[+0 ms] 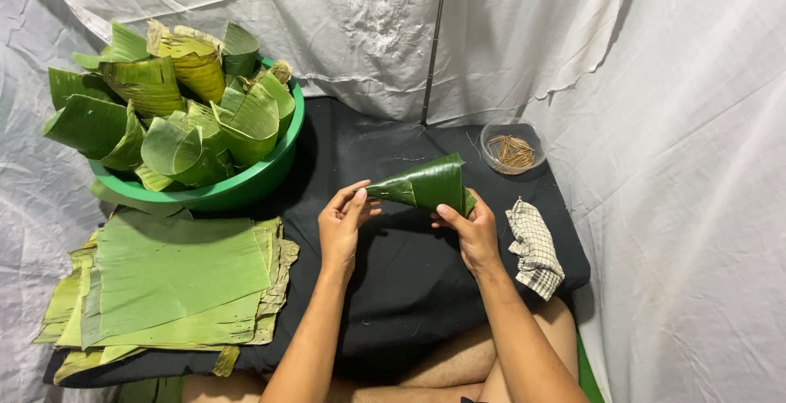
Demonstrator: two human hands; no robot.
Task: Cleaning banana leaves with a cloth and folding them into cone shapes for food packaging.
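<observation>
Nearest the camera: bare legs folded under the front edge of the black worktop, forearms reaching out over it. Above the worktop's middle, held clear of the cloth: a dark green banana-leaf cone, glossy, ribbed along its length, rolled tight. Long axis running roughly left to right, slightly tilted, narrow tip toward the left hand, wide mouth toward the right hand. Left grip pinching the tip between thumb and fingertips, other fingers loosely curled. Right grip closed on the wide end from below, thumb pressed on the near side of the leaf, fingers hidden behind it. Both hands touching the cone, neither clearly nearer; the bulk of the cone sitting closer to the right one.

Just right of the cone's wide end, flat on the worktop: a crumpled checked cloth. Left of the cone and nearer the camera: a stack of flat cut leaf sheets, pale green, yellowing at the edges. Beyond the stack, far left of the cone: a green basin heaped with finished leaf cones, mouths up. Beyond the cone to the right: a small clear bowl of thin wooden sticks. Behind everything: white sheeting and a thin black stand.
</observation>
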